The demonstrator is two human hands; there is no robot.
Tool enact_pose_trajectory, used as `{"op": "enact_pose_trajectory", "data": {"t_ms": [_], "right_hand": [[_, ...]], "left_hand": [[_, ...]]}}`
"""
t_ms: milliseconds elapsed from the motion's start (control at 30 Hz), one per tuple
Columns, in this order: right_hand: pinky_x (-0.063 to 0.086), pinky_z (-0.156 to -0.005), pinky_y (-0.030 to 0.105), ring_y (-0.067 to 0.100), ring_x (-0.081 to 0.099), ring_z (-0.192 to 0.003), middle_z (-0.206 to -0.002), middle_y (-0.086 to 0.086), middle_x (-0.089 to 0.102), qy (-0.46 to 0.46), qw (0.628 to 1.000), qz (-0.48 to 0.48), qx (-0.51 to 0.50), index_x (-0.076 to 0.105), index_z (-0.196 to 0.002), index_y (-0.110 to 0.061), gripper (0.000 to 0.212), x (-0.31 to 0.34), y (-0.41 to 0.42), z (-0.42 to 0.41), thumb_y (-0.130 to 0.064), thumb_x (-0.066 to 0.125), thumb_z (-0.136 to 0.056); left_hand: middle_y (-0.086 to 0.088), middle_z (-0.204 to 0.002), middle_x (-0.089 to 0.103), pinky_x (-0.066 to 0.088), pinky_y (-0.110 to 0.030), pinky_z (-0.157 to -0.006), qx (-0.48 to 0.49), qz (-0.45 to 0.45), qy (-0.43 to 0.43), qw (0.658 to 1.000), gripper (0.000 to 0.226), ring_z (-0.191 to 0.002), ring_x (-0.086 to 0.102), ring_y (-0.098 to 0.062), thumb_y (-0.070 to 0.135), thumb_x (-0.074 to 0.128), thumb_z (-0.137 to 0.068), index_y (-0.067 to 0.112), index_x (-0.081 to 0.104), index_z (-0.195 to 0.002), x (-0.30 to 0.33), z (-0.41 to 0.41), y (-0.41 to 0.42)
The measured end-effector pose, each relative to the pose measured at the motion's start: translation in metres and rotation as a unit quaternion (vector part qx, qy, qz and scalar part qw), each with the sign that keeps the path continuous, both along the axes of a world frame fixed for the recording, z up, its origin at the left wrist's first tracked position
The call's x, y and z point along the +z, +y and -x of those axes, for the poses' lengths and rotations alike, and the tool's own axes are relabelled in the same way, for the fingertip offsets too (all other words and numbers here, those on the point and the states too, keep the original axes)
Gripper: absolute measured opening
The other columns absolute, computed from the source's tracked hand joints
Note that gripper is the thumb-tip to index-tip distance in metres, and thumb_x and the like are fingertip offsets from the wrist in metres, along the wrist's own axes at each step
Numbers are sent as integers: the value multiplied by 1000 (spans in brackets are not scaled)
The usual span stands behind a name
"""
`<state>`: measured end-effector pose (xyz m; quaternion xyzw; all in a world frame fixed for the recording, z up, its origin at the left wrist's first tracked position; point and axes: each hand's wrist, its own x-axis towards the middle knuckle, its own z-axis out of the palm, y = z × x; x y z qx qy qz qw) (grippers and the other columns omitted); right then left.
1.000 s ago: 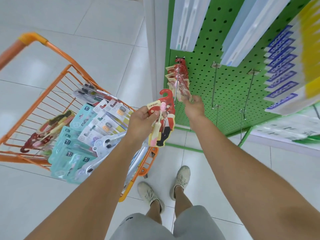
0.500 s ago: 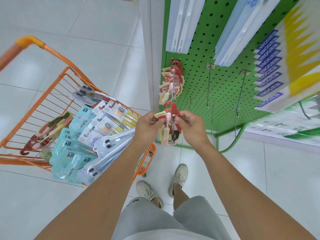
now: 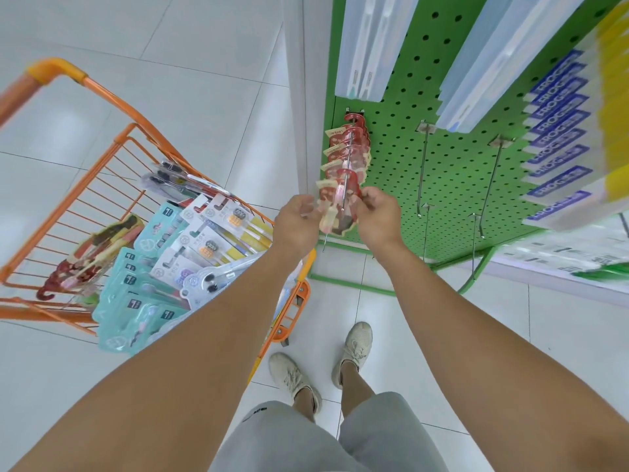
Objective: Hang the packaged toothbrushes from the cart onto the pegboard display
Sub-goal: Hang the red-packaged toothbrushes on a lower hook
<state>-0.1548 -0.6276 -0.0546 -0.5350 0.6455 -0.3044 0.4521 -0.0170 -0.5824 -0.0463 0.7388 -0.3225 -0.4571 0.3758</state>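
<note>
- An orange wire shopping cart (image 3: 102, 185) is noted at the left; teal, white and red carded toothbrush packs (image 3: 160, 264) are piled in its basket, not yet hung.
- The left hand (image 3: 296, 223) is seen with its fingers curled on the left edge of a red carded toothbrush pack (image 3: 335, 212); the fingertips are blurred.
- That pack is held between both hands at the free tip of a long metal peg (image 3: 348, 165). Whether its hook hole is over the tip cannot be told.
- The right hand (image 3: 377, 212) pinches the pack's right edge and lies just beside the peg tip, judged the nearer hand.
- The peg's long axis runs from the hands away to the green perforated pegboard (image 3: 452, 185); matching red packs (image 3: 350, 144) are strung along it. A push along that axis is judged the next need.
</note>
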Motion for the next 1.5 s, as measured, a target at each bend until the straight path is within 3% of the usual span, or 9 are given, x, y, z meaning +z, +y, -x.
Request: {"op": "enact_pose_trajectory", "data": {"t_ms": [167, 433, 567, 800, 1000, 1167, 1267, 1400, 1500], "right_hand": [[40, -45, 5, 0, 59, -64, -83, -8, 67, -19, 998, -28, -58, 70, -101, -10, 9, 10, -35, -14, -12, 61, -100], [53, -99, 35, 17, 66, -109, -119, -1, 69, -55, 985, -80, -143, 67, -113, -15, 24, 2, -24, -22, -19, 75, -90], [54, -91, 32, 23, 66, -100, -130, 12, 63, -128, 939, -209, -241, 56, -130, -6, 38, -12, 30, -37, -8, 67, -94], [56, -71, 29, 17, 66, -78, -89, 6, 72, -96, 967, -114, 205, 70, -95, -14, 7, 45, 116, -177, -8, 69, -92], [43, -87, 19, 9, 61, -95, -114, -1, 70, 103, 851, 67, 510, 70, -119, -16, 29, 41, 119, -350, -19, 73, -91], [52, -96, 37, 26, 63, -114, -128, 4, 67, 289, 715, 106, 627, 65, -129, -19, 40, -4, 128, -443, -22, 72, -89], [57, -81, 37, 28, 68, -102, -115, 5, 70, 416, 623, 125, 651, 66, -121, -21, 34, -34, 134, -463, -10, 66, -89], [48, -67, 33, 30, 60, -78, -71, 1, 53, 491, 560, 164, 646, 56, -83, -15, 25, -41, 130, -468, 9, 54, -83], [42, -65, 33, 28, 55, -73, -71, 1, 51, 498, 531, 196, 657, 53, -81, -15, 26, -33, 120, -461, 12, 53, -80]], "left_hand": [[1, -113, 64, 53, -28, -71, 3, 1, 5, 1000, 28, -79, 59, -13, 24, 59, -101, 16, 62, -127, 2, -10, -1], [2, -100, 66, 53, -38, -89, 67, 5, 35, 997, 14, -99, 64, -20, 21, 62, -98, 21, 67, -111, 7, -32, 26], [3, -97, 64, 54, -40, -86, 114, 21, 42, 992, 14, -94, 64, -20, 22, 64, -97, 20, 67, -111, 20, -66, 53], [9, -89, 66, 50, -27, -70, 242, 30, -106, 964, 5, -76, 62, -3, 22, 68, -93, 22, 66, -98, 33, -208, 135], [5, -99, 66, 42, -26, -75, 282, -96, -215, 930, 23, -91, 63, -18, 17, 67, -88, 16, 67, -110, 12, -338, 235], [6, -87, 68, 55, -38, -79, 207, -82, -243, 944, 21, -83, 66, -21, 11, 67, -85, 20, 70, -104, -7, -377, 257], [8, -91, 69, 56, -34, -77, 195, -49, -233, 952, 23, -77, 65, -16, 14, 71, -85, 22, 70, -106, -13, -375, 251], [8, -96, 67, 57, -31, -79, 226, -50, -184, 955, 27, -77, 63, -10, 15, 75, -86, 21, 70, -112, -22, -370, 250], [5, -103, 68, 57, -34, -86, 231, -39, -153, 960, 32, -84, 64, -9, 16, 75, -87, 16, 68, -118, -23, -368, 250]]}}
